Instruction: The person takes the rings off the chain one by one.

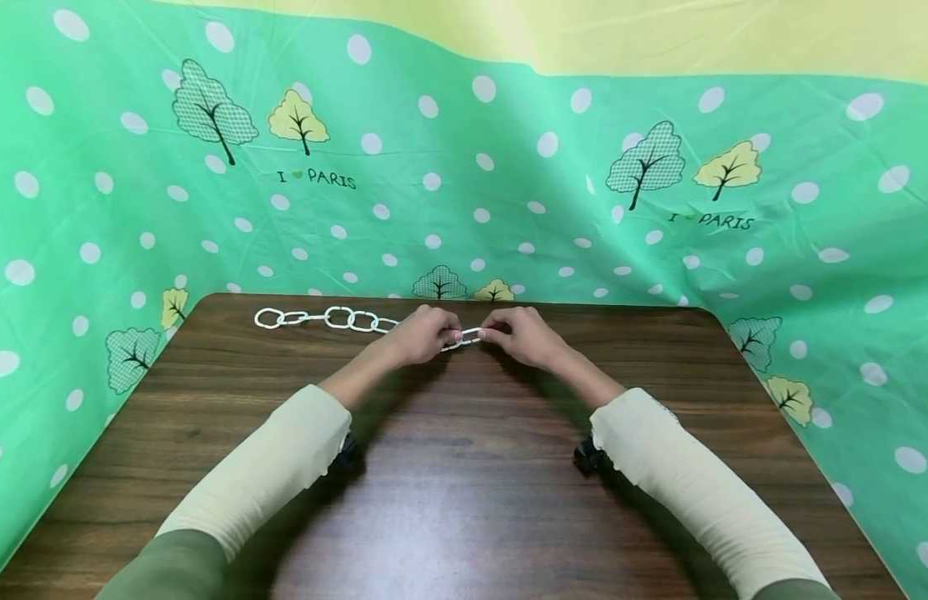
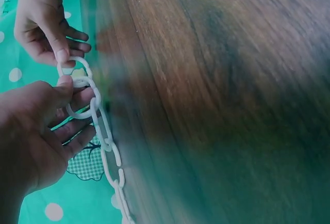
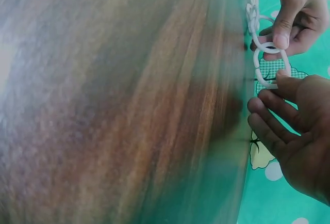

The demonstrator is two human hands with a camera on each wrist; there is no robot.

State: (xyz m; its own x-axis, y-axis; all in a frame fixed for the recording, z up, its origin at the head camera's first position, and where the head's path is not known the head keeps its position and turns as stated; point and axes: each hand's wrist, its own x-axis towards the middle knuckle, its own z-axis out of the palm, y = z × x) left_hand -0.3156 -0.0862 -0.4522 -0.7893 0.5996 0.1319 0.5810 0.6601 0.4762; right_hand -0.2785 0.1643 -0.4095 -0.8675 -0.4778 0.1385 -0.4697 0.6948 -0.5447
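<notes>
A white chain of open oval links [image 1: 315,317] lies along the far edge of the table, stretching left from the hands. My left hand [image 1: 424,335] pinches a link near the chain's right end between thumb and fingers. At the end link [image 3: 287,65], my right hand [image 1: 529,335] pinches the opposite side, its other fingers loosely spread. The end link passes through the link in the left hand, as the right wrist view shows. A small gap shows in the end link's side. In the left wrist view, more links [image 2: 107,131] hang down past the left fingers.
The dark wood-grain table [image 1: 464,500] reaches back to a green dotted cloth [image 1: 403,208] printed with trees, which hangs behind and at both sides. Small black devices [image 1: 348,454] sit under the cream sleeve cuffs.
</notes>
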